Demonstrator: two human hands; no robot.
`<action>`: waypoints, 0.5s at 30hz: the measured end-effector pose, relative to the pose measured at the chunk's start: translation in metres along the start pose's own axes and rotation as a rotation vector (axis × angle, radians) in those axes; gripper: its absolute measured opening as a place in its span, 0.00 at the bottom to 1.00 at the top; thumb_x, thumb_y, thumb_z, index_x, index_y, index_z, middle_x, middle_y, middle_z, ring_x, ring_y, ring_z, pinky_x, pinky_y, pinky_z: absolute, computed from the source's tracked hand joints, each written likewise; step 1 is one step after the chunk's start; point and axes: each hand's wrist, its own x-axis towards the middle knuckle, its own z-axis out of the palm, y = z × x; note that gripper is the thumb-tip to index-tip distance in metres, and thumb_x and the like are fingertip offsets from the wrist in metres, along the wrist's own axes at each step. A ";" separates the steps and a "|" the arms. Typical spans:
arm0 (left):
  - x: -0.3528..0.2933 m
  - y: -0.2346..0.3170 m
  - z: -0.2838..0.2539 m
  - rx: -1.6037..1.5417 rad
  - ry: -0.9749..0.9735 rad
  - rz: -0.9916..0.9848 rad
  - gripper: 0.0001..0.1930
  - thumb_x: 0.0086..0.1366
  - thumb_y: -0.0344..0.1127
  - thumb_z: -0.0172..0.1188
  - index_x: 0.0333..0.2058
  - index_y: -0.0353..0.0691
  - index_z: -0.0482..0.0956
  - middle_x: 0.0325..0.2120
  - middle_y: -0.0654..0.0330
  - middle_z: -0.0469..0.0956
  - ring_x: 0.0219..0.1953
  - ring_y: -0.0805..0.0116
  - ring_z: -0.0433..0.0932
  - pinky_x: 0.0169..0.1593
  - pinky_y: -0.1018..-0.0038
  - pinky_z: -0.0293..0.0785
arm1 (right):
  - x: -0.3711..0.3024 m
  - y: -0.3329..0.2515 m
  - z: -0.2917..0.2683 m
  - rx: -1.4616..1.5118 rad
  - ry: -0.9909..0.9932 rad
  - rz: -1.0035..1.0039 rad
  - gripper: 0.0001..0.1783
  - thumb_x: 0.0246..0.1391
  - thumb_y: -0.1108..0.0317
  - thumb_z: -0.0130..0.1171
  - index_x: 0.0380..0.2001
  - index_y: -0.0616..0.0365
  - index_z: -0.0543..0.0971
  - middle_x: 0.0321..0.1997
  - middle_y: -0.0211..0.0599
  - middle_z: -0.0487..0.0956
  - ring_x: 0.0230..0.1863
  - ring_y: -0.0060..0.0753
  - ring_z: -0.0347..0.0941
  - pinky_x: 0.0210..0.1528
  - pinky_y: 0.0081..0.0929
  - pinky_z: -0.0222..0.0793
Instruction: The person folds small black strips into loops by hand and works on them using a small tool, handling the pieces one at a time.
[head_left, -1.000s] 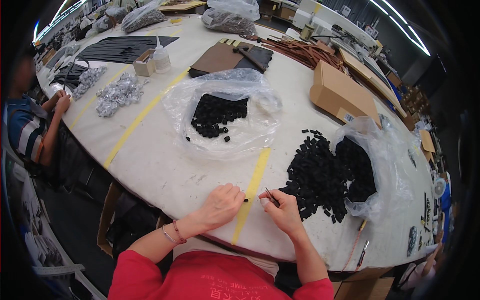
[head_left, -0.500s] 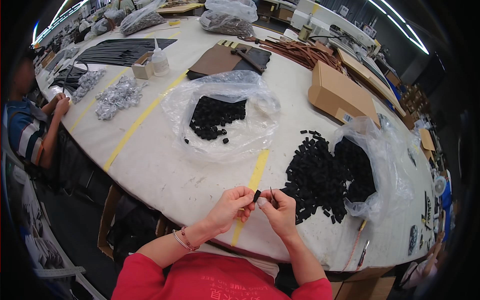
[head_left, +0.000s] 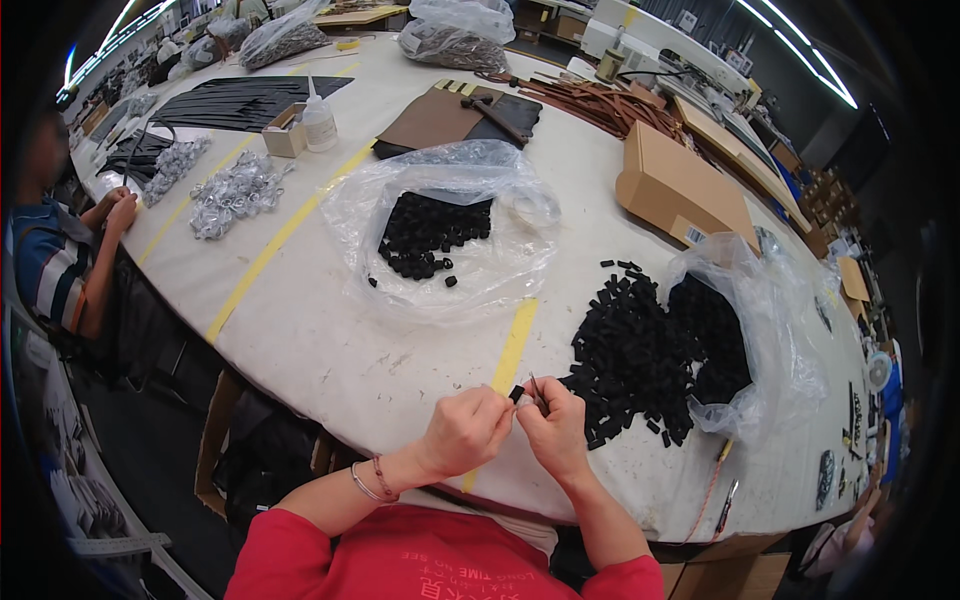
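My hands meet just above the near edge of the table. A small black fabric-like piece (head_left: 516,393) is pinched at the fingertips of my left hand (head_left: 467,428), which is turned with its back up. Closed beside it is my right hand (head_left: 556,428), its thumb close to the piece. From the right fingers sticks a thin, pointed metal tool (head_left: 537,388); its exact kind is hidden. Just right of my right hand lies a heap of similar black pieces (head_left: 635,360), spilling from a clear plastic bag (head_left: 775,350).
Ahead, another clear bag (head_left: 350,225) holds shorter black pieces. Farther off are a hammer (head_left: 505,122) on dark sheets, a squeeze bottle (head_left: 320,125) and a cardboard box (head_left: 685,185). Metal rings (head_left: 235,195) lie left, near a seated person (head_left: 60,250). Snips (head_left: 727,508) rest at the right edge.
My left hand has rolled over, so its back now faces up and its fingers are more curled. My right hand has shifted slightly, still with the pointed tool.
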 end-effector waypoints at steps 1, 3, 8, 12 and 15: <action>-0.001 0.001 0.001 0.004 0.002 0.042 0.04 0.49 0.21 0.54 0.25 0.33 0.69 0.18 0.54 0.70 0.18 0.62 0.71 0.20 0.74 0.67 | 0.001 0.003 0.000 0.037 0.015 0.014 0.03 0.42 0.77 0.50 0.23 0.66 0.71 0.14 0.20 0.64 0.17 0.07 0.53 0.17 0.11 0.49; -0.003 0.005 0.005 -0.166 0.017 -0.119 0.04 0.50 0.22 0.54 0.25 0.33 0.69 0.17 0.56 0.70 0.17 0.67 0.71 0.20 0.77 0.66 | 0.001 0.001 0.000 0.074 0.027 0.029 0.03 0.42 0.77 0.50 0.23 0.66 0.71 0.14 0.20 0.64 0.17 0.07 0.53 0.18 0.11 0.49; 0.000 0.010 -0.001 -0.661 0.063 -0.661 0.03 0.55 0.24 0.53 0.28 0.32 0.68 0.15 0.66 0.70 0.17 0.84 0.68 0.19 0.86 0.64 | 0.001 -0.008 0.000 0.066 0.016 -0.017 0.02 0.41 0.78 0.51 0.23 0.66 0.70 0.15 0.19 0.64 0.17 0.08 0.53 0.17 0.11 0.49; 0.000 0.006 -0.004 -0.714 -0.015 -0.720 0.04 0.55 0.24 0.52 0.30 0.32 0.68 0.15 0.65 0.70 0.17 0.83 0.69 0.19 0.86 0.65 | 0.001 -0.008 0.000 0.033 0.004 -0.019 0.03 0.41 0.77 0.51 0.23 0.66 0.70 0.14 0.20 0.64 0.17 0.08 0.53 0.17 0.12 0.49; 0.001 0.004 -0.006 -0.820 -0.055 -0.775 0.04 0.57 0.26 0.51 0.31 0.32 0.68 0.17 0.64 0.70 0.16 0.81 0.69 0.19 0.85 0.66 | 0.001 -0.008 0.000 0.012 -0.004 -0.029 0.03 0.41 0.77 0.51 0.23 0.66 0.70 0.13 0.21 0.63 0.16 0.09 0.53 0.17 0.13 0.49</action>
